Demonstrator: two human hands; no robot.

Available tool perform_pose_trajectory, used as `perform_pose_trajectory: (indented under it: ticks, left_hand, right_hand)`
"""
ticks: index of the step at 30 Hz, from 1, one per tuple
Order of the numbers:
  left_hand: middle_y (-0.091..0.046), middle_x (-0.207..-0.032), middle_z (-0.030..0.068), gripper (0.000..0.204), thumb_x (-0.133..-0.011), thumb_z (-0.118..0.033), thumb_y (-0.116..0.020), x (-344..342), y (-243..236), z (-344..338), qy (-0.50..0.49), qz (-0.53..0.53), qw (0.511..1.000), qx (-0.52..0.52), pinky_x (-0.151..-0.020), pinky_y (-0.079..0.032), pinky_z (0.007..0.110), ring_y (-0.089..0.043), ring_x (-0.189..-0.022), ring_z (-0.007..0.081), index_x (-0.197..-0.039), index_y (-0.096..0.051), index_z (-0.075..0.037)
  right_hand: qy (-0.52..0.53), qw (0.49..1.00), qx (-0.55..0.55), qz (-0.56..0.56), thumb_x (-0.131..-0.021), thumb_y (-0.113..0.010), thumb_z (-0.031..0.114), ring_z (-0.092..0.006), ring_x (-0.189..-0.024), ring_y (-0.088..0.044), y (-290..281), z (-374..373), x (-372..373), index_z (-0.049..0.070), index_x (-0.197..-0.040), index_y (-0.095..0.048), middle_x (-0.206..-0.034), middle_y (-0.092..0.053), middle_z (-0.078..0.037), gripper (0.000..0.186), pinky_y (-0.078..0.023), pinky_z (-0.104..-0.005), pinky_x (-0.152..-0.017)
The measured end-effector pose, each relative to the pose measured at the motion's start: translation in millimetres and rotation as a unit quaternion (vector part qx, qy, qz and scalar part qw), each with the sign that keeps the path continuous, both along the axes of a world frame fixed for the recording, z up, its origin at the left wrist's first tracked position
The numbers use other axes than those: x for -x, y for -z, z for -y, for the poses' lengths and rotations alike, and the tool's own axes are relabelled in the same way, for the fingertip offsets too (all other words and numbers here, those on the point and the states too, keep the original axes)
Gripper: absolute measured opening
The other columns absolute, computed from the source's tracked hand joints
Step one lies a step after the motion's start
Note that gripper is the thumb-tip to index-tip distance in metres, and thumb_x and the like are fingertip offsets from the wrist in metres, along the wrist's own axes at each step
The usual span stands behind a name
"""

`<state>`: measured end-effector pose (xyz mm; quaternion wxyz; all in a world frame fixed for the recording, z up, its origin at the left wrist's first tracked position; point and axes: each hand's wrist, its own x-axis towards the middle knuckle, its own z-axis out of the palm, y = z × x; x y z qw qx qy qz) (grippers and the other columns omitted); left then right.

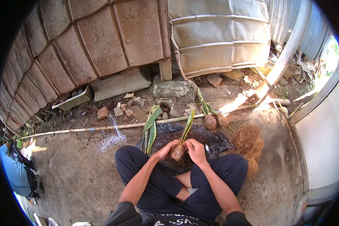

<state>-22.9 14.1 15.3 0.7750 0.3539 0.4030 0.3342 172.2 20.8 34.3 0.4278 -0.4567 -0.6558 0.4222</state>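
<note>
"So, what are the fingers holding?"

"One wrapped root ball (177, 152), above the lap. The left hand (165, 151) curls round its side; the right hand (196, 151) has its fingertips close together by the top, though I can't tell whether they pinch a thread."

"And above it?"

"One upright yellow-edged leaf (188, 125)."

"Further out?"

"One dark sheet (219, 138) bearing soil (165, 139), two more wrapped balls (210, 121) beyond it, one brown fibre heap (248, 141) at right, one white string tangle (110, 142) at left."
</note>
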Motion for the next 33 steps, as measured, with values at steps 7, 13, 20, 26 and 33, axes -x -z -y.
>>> perform_pose_trajectory:
  ticks: [7,13,20,26,33]
  left_hand:
    - [-0.049,-0.135,0.0089,0.049,-0.100,-0.033,-0.051,-0.2,1.6,3.2,0.027,0.034,0.999,0.018,-0.095,-0.050,0.039,-0.052,-0.122,0.0201,-0.140,-0.040,-0.009]
    - [-0.053,-0.129,0.0107,0.065,-0.094,-0.033,-0.065,1.3,1.7,0.7,0.085,-0.058,0.995,-0.005,-0.097,-0.048,0.036,-0.053,-0.119,0.0179,-0.143,-0.036,-0.003]
    - [-0.052,-0.130,0.0102,0.068,-0.091,-0.035,-0.067,-2.0,3.5,0.9,0.078,-0.146,0.985,-0.049,-0.098,-0.045,0.036,-0.053,-0.118,0.0197,-0.142,-0.036,-0.003]
    - [-0.052,-0.128,0.0084,0.070,-0.089,-0.030,-0.070,-2.6,7.5,2.9,0.079,-0.097,0.991,-0.050,-0.090,-0.050,0.034,-0.054,-0.115,0.0183,-0.143,-0.033,-0.005]
    - [-0.055,-0.123,0.0060,0.070,-0.085,-0.028,-0.075,-2.5,6.2,3.0,0.092,-0.127,0.982,-0.105,-0.086,-0.050,0.031,-0.054,-0.109,0.0159,-0.140,-0.039,-0.005]
  right_hand:
    - [0.029,0.999,-0.009,0.030,-0.099,-0.054,0.018,-0.0086,-0.056,-0.057,7.2,-2.8,-0.2,-0.002,-0.088,-0.064,-0.066,-0.061,-0.005,0.025,-0.045,-0.0257,-0.052]
    - [0.027,0.999,-0.004,0.020,-0.098,-0.055,0.015,-0.0101,-0.062,-0.060,8.2,-4.5,0.4,-0.004,-0.088,-0.063,-0.068,-0.061,-0.009,0.023,-0.047,-0.0275,-0.057]
    - [0.000,0.999,0.021,0.033,-0.095,-0.056,0.017,-0.0316,-0.077,-0.070,3.7,-3.0,1.3,-0.001,-0.091,-0.064,-0.083,-0.066,-0.019,0.020,-0.051,-0.0361,-0.064]
    - [0.006,0.997,-0.009,0.082,-0.095,-0.057,0.018,-0.0348,-0.077,-0.069,-1.0,-3.6,-0.3,0.001,-0.092,-0.065,-0.081,-0.068,-0.019,0.019,-0.052,-0.0379,-0.063]
    - [0.028,0.990,-0.074,0.120,-0.093,-0.060,0.016,-0.0324,-0.075,-0.068,-0.2,-4.9,-0.9,0.001,-0.092,-0.066,-0.085,-0.068,-0.016,0.016,-0.052,-0.0378,-0.062]
